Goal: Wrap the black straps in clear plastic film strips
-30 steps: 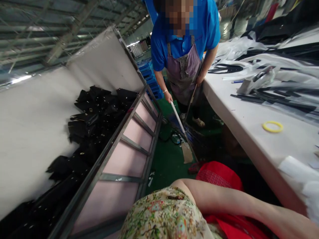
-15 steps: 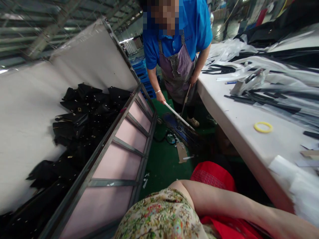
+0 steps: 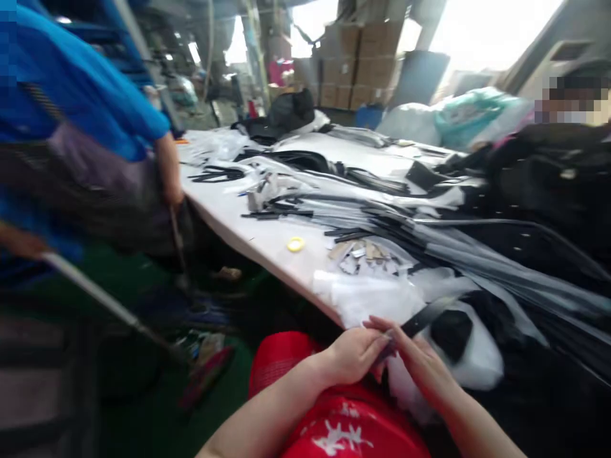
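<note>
My left hand (image 3: 354, 353) and my right hand (image 3: 421, 364) meet in front of me over my red-clothed lap (image 3: 344, 426). The fingers of both are closed together on a thin black strap (image 3: 420, 321), which runs up and to the right over a white plastic bag (image 3: 472, 359). The picture is smeared by motion, so the exact grip is hard to make out. The hands are at the near edge of a long white table (image 3: 267, 238).
On the table lie many black straps (image 3: 382, 219), a yellow ring (image 3: 296, 244), small card pieces (image 3: 363, 251) and clear bags (image 3: 367, 296). A person in a blue shirt and apron (image 3: 81, 146) stands left with a broom handle (image 3: 105, 299). Another person (image 3: 573, 102) sits far right. Cardboard boxes (image 3: 363, 63) stand behind.
The view has swung right, from the rack of black items and the floor to the table. My two hands have come into view, closed on the black strap.
</note>
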Motion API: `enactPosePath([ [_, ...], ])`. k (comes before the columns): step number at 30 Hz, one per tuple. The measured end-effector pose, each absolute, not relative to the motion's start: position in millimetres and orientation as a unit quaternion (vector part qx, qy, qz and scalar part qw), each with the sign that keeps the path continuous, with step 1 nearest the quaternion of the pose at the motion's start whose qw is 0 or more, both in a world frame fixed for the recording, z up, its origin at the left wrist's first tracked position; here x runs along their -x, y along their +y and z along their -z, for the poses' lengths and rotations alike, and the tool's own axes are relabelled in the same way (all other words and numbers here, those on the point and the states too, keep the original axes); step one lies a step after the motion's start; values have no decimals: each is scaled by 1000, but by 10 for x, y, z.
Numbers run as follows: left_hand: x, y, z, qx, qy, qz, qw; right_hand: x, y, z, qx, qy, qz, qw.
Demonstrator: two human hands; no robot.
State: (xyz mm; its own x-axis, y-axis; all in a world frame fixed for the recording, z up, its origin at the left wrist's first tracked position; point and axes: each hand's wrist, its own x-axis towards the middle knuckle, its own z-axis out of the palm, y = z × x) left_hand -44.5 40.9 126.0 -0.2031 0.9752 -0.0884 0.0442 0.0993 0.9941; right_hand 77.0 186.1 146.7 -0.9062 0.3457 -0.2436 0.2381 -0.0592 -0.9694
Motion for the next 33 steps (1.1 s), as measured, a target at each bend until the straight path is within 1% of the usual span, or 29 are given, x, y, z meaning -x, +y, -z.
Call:
enactPosePath([
  [2, 446, 499, -1295, -432, 583, -508, 464, -759, 1995, -1507, 231, -666, -705, 80],
  [6, 399, 669, -1303, -437, 590, -478, 481, -777, 2225, -1580, 306, -564, -730, 235],
  [7, 384, 707, -1296, -430, 592, -475, 489, -799, 2225, -1578, 316, -560, -726, 245],
  [8, 369, 742, -1289, -421, 593, -475, 495, -823, 2201, -1566, 312, -573, -722, 231],
  [11, 330, 821, -1265, -403, 591, -487, 501, -873, 2105, -1496, 264, -615, -733, 122],
  [12, 320, 833, -1257, -401, 590, -488, 502, -880, 2108, -1475, 257, -604, -747, 109],
  [13, 311, 838, -1248, -403, 589, -485, 505, -884, 2138, -1459, 262, -579, -762, 122],
  [16, 287, 824, -1220, -403, 591, -466, 521, -881, 2316, -1429, 303, -498, -776, 240],
  [17, 278, 818, -1210, -400, 594, -463, 523, -878, 2358, -1414, 303, -491, -774, 259],
  [18, 269, 814, -1203, -393, 597, -467, 521, -875, 2373, -1394, 293, -498, -776, 252],
  [22, 247, 820, -1198, -367, 593, -512, 501, -854, 2214, -1310, 207, -547, -803, 114],
  [23, 250, 820, -1204, -366, 591, -517, 500, -851, 2170, -1309, 195, -550, -806, 96],
  [25, 263, 809, -1222, -366, 590, -515, 503, -851, 2129, -1338, 186, -546, -811, 94],
  [31, 311, 752, -1281, -382, 590, -504, 502, -865, 2225, -1413, 191, -508, -831, 122],
  [33, 329, 731, -1272, -394, 585, -495, 508, -878, 2267, -1398, 210, -488, -835, 147],
])
